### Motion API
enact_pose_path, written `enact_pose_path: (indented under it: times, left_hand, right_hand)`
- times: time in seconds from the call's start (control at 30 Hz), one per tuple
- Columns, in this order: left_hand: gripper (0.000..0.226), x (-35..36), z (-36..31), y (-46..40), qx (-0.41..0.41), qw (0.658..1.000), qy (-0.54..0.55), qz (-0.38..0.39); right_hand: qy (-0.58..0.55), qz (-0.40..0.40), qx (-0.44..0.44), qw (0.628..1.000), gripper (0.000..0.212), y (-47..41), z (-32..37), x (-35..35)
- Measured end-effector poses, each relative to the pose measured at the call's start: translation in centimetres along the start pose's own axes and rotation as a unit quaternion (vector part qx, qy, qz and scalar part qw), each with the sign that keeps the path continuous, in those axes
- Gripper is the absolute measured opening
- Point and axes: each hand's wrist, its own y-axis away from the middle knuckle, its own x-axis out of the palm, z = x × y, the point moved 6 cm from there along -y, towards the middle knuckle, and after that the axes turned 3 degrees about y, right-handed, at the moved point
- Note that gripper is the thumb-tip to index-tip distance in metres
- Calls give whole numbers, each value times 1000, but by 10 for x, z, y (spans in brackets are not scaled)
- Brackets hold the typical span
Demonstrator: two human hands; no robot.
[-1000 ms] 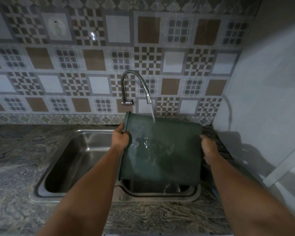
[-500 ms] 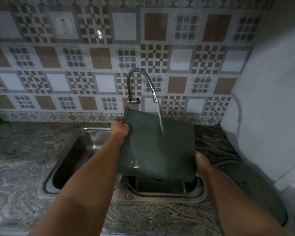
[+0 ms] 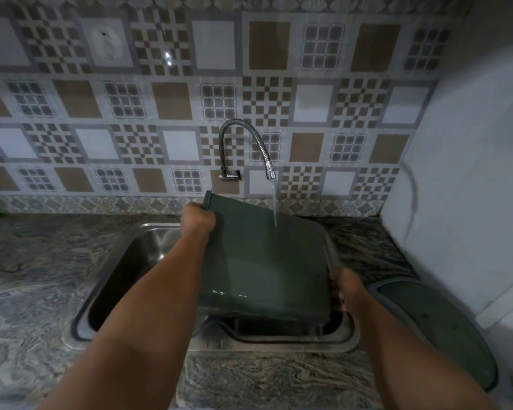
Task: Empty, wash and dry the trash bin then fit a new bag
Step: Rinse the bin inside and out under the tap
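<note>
1. Grip: my left hand (image 3: 198, 221) wraps its fingers over the rim corner of the green trash bin (image 3: 264, 258), thumb side towards me. My right hand (image 3: 347, 288) holds the opposite lower edge; its fingertips are hidden behind the bin wall, so I judge a curled hold there but cannot confirm the finger position.
2. Location: the bin lies on its side, tilted, held above the right part of the steel sink (image 3: 125, 279). Water from the flexible faucet (image 3: 243, 149) falls on its upper outer wall.
3. Progress, my judgement: the bin looks emptied and the wash is in hand, outer surface rinsing. Whether the inside is rinsed I cannot tell. Drying and fitting a new bag remain; no bag or cloth is visible.
4. Edges: the bin's lower edge sits close over the sink's front rim. The faucet spout hangs just above the bin wall. A grey lid (image 3: 439, 327) lies on the counter just beside my right forearm.
5. Room: the left half of the basin lies open, and the side wall on the right limits movement that way.
</note>
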Motion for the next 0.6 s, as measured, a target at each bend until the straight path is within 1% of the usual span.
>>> enact_pose_path:
  times: [0.03, 0.17, 0.27, 0.33, 0.47, 0.6]
  left_hand:
    - [13, 0, 1, 1, -4, 1000, 2, 1]
    - [26, 3, 12, -1, -17, 1000, 19, -4]
    - [27, 2, 8, 0, -14, 1000, 15, -4]
    - [28, -2, 3, 2, -10, 1000, 7, 0]
    - [26, -9, -6, 1, -2, 1000, -20, 0]
    - [17, -12, -9, 1, -7, 998, -57, 5]
  right_hand:
    - [22, -12, -10, 1000, 26, -2, 2, -5]
    - [23, -28, -47, 998, 37, -5, 18, -16]
    - [58, -21, -67, 996, 37, -3, 27, -18]
    - [60, -17, -70, 996, 38, -4, 26, -16]
    - [50, 16, -62, 997, 32, 6, 19, -2]
    - [36, 36, -58, 997, 40, 17, 15, 5]
